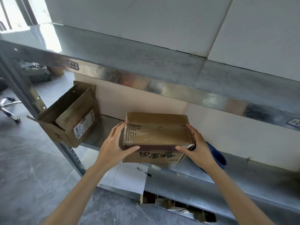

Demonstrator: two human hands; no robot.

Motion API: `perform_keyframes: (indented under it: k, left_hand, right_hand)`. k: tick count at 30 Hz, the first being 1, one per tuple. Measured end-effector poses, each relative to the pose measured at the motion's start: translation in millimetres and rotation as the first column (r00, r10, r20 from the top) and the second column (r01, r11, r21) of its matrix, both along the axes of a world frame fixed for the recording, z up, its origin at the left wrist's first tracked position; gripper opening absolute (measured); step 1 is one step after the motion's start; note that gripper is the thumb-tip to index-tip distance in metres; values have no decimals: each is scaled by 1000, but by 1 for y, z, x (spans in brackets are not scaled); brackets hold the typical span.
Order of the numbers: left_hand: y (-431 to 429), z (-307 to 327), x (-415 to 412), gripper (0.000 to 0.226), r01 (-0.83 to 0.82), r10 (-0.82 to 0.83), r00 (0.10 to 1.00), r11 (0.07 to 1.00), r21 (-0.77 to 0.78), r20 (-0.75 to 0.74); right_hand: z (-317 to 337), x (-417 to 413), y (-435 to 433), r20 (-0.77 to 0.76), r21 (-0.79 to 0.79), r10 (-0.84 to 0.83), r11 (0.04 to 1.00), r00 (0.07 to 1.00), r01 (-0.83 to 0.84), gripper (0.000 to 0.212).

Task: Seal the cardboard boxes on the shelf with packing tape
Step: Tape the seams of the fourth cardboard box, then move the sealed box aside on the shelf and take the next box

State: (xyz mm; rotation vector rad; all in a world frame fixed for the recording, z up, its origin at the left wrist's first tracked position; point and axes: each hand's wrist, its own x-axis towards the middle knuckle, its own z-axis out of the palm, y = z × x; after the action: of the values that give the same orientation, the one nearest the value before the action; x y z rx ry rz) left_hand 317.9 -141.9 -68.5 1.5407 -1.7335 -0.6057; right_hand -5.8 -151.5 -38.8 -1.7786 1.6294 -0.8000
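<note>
Two forearms (78, 192) are reaching to a metal shelf (211, 181), where the left hand (113, 143) and right hand (198, 148) are gripping a taped cardboard box (155, 135) at its near corners, fingers (119, 127) wrapping its sides and thumbs pressing its front. A blue roll (219, 158), possibly tape, is lying just behind the right hand, and an open box (68, 120) is sitting further left.

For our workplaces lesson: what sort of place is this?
Probably a storeroom or packing area: metal shelving, an open cardboard box, a taped box and what looks like a blue tape roll.
</note>
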Motion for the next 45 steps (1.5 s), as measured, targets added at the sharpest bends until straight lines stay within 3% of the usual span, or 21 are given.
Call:
perform_keyframes:
  k: [5,11,24,29,34,39,45]
  left_hand:
    - [0,-6,-7,93,-31,33,995,999,33,-89]
    - [-4,5,-8,90,-77,87,985,994,74,-147]
    - [-11,87,-13,83,17,-25,991,998,-67,-132]
    - [-14,110,-50,93,93,-102,986,993,-68,-131]
    - [-14,121,-106,84,182,-188,972,982,-53,-142]
    - [-4,128,-176,78,281,-288,951,957,-79,-114]
    - [12,125,-262,84,373,-378,923,925,-74,-74]
  right_hand:
    - [-2,10,1,42,52,27,998,999,-29,104]
    - [-1,29,3,48,22,-50,999,998,49,99]
    - [55,18,16,67,-173,-129,975,989,139,94]
    - [74,-20,31,142,-199,-208,952,968,234,91]
    - [82,-77,55,180,-206,-264,932,948,299,100]
    - [86,-144,85,250,-202,-336,899,908,388,87]
    - [90,-234,126,187,-268,-422,847,887,460,82]
